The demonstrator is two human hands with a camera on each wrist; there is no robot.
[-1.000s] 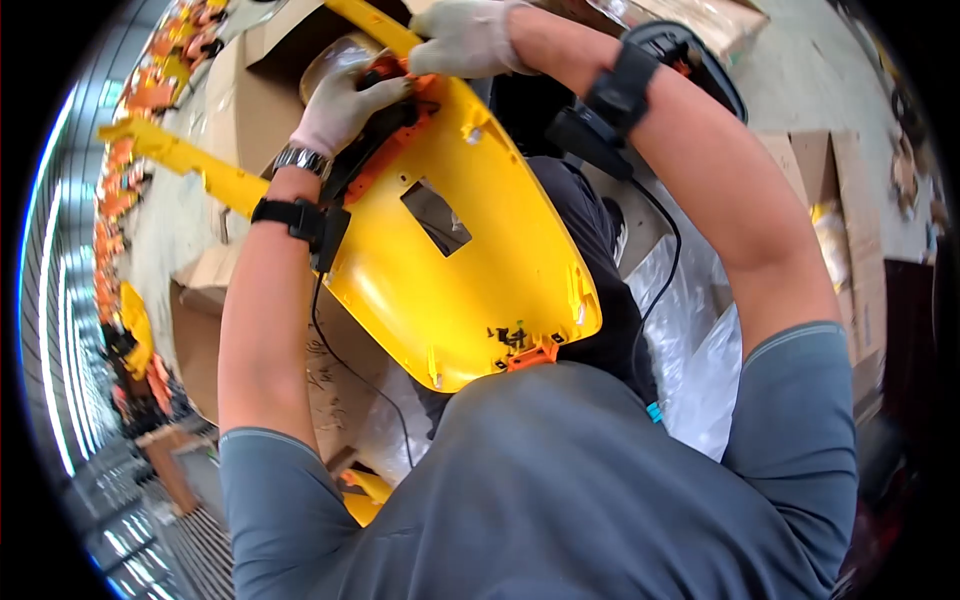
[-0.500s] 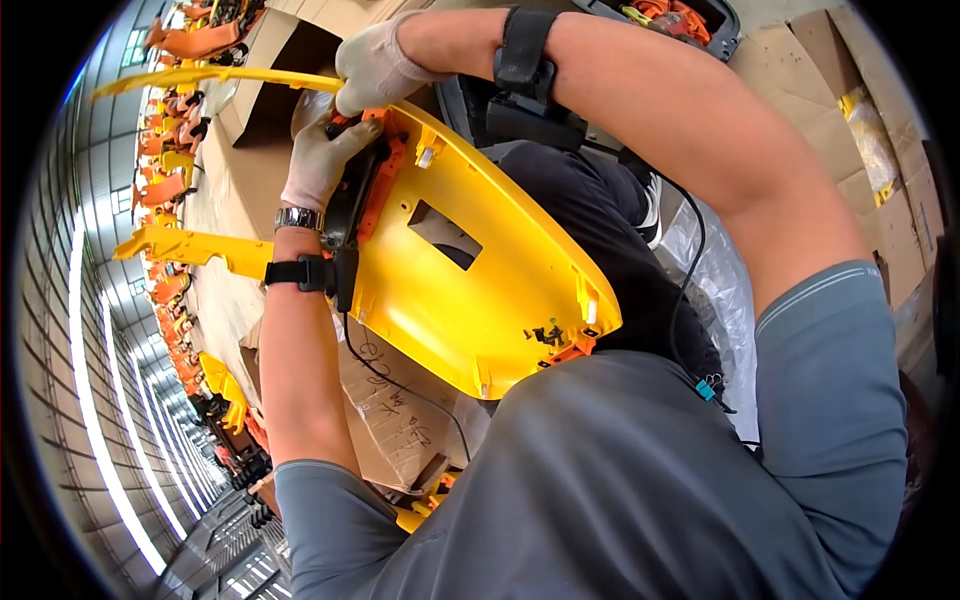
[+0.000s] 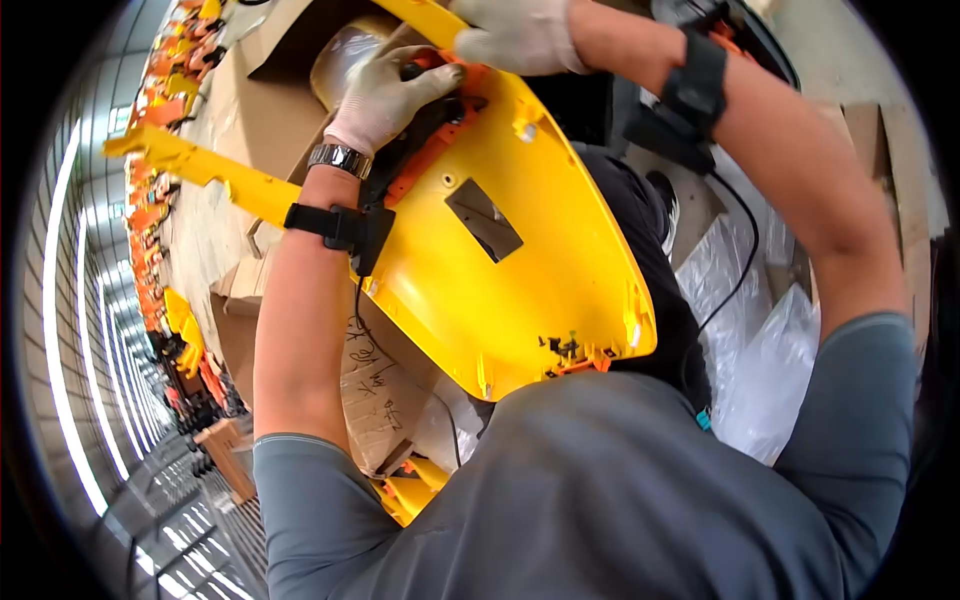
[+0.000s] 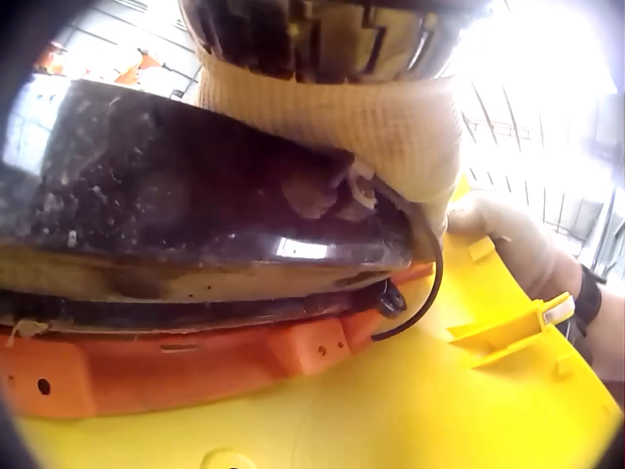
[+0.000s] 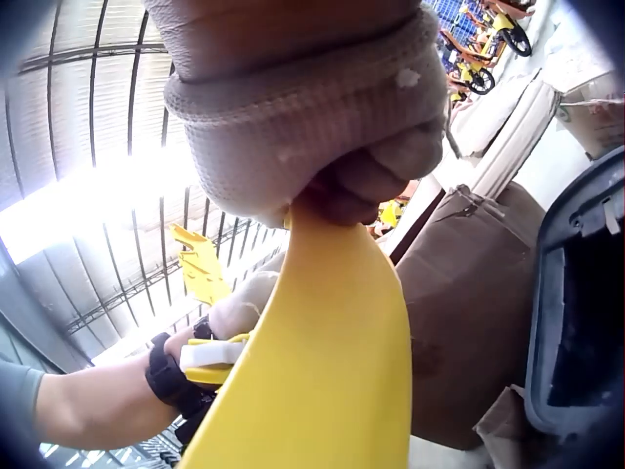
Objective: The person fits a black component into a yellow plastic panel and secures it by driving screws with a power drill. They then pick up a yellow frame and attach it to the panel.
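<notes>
A yellow plastic panel (image 3: 560,250) with a rectangular cutout lies tilted across the person's lap, its inner side up. The gloved right hand (image 3: 515,35) grips its far edge; in the right wrist view the fingers (image 5: 366,181) curl round the yellow edge. At the panel's left end, the gloved left hand (image 3: 388,98) holds a glossy black housing (image 4: 195,186), thumb stretched across its top. An orange strip (image 4: 186,366) runs along the housing, against the panel. A thin dark cable (image 4: 435,283) loops from the housing. Small dark fasteners (image 3: 562,347) cluster near the panel's close edge.
Yellow arms (image 3: 225,185) stick out to the left. Cardboard boxes (image 3: 240,110) stand beyond the left arm. Clear plastic sheeting (image 3: 750,340) lies at the right. A dark bin (image 5: 576,303) stands beside a box. Rows of orange and yellow vehicles (image 3: 150,215) line the far left.
The head view swings down and back up, shifting the panel and arms in the picture. Both hands stay on the same assembly, the right at the panel's far edge.
</notes>
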